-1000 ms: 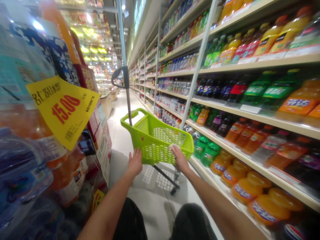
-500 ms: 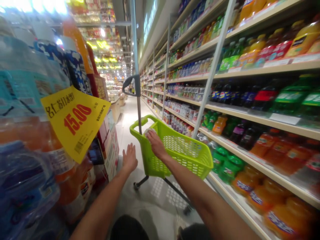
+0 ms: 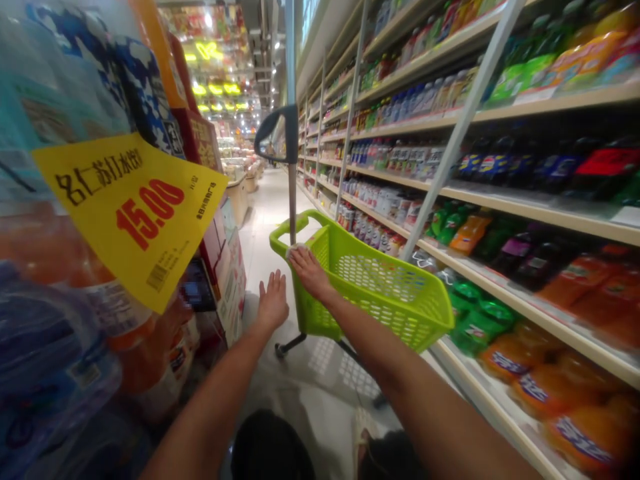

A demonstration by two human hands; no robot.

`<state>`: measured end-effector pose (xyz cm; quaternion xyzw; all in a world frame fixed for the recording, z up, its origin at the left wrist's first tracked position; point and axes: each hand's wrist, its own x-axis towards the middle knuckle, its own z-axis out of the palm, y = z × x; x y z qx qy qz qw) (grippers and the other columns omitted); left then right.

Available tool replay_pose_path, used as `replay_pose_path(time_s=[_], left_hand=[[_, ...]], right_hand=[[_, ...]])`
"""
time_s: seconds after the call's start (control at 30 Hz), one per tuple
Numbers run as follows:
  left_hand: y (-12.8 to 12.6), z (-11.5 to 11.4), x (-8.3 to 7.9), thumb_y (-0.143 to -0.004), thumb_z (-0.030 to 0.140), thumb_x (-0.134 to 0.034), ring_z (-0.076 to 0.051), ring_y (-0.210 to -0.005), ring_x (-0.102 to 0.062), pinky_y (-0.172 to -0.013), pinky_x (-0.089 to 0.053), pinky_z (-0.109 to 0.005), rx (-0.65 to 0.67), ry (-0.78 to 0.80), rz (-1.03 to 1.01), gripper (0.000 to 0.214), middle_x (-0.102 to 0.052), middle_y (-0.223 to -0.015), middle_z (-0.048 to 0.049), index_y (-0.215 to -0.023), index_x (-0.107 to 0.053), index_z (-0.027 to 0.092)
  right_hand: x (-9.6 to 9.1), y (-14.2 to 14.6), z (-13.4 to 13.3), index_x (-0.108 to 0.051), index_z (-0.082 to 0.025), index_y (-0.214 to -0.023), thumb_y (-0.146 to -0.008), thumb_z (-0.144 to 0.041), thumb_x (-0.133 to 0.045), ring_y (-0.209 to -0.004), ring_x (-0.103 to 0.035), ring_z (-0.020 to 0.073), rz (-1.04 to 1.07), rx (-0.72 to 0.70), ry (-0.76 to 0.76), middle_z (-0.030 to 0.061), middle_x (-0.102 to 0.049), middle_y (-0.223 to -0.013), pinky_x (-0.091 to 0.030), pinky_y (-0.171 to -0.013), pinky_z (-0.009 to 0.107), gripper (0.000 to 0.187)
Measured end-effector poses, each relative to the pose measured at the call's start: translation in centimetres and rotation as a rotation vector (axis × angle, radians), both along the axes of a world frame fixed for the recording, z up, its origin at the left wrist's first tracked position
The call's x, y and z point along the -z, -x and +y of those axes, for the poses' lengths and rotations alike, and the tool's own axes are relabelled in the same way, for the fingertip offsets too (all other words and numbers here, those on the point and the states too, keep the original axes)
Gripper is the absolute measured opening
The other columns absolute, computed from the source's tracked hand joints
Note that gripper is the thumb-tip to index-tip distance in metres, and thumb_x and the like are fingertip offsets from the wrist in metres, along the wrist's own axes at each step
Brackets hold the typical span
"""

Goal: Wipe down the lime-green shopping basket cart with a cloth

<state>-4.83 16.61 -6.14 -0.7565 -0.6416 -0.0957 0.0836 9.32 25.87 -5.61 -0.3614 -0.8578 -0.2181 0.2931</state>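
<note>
A lime-green shopping cart with perforated sides stands on the floor in front of me, on dark legs with casters. My right hand presses a small white cloth onto the cart's near upper rim, beside the grey pole. Most of the cloth is hidden under the fingers. To the left of the cart, my left hand hangs in the air with fingers stretched out and nothing in it. A dark grey loop handle sits on the pole above both hands.
Shelves of bottled drinks line the right side, close to the cart's far end. Stacked water and drink bottles stand at left behind a yellow price sign. The aisle floor runs ahead between them.
My right hand has shifted slightly along the cart's rim with the cloth, its fingers now flatter. The view has turned, so the cart and pole appear further right. My left hand stays open.
</note>
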Motion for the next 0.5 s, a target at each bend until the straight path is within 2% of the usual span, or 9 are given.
replay_pose_path(time_s=[0.23, 0.43, 0.5], left_hand=[[0.3, 0.7, 3.7, -0.069, 0.008, -0.043, -0.024, -0.138, -0.009, -0.110, -0.014, -0.048, -0.010, 0.123, 0.021, 0.074, -0.011, -0.151, -0.0114, -0.140, -0.021, 0.008], [0.5, 1.0, 6.6, -0.069, 0.008, -0.043, -0.024, -0.138, -0.008, -0.110, -0.013, -0.050, -0.008, 0.192, 0.041, 0.075, -0.010, -0.151, -0.0108, -0.140, -0.020, 0.009], [0.5, 1.0, 7.0, -0.069, 0.008, -0.042, -0.023, -0.138, -0.008, -0.110, -0.013, -0.049, -0.005, 0.190, 0.044, 0.075, -0.010, -0.151, -0.0106, -0.141, -0.020, 0.010]], right_hand=[[5.7, 0.4, 0.9, -0.049, -0.008, -0.126, -0.084, -0.006, -0.038, -0.132, -0.029, 0.0266, -0.090, 0.018, 0.073, 0.0137, -0.043, -0.136, -0.024, -0.109, 0.049, 0.043], [13.2, -0.2, -0.5, -0.049, -0.010, -0.126, -0.082, -0.004, -0.038, -0.131, -0.031, 0.0248, -0.128, 0.034, 0.264, 0.0144, -0.044, -0.136, -0.023, -0.109, 0.049, 0.045], [14.7, -0.7, -1.2, -0.049, -0.010, -0.126, -0.082, -0.004, -0.038, -0.131, -0.031, 0.0244, -0.140, 0.036, 0.310, 0.0148, -0.045, -0.135, -0.024, -0.108, 0.049, 0.046]])
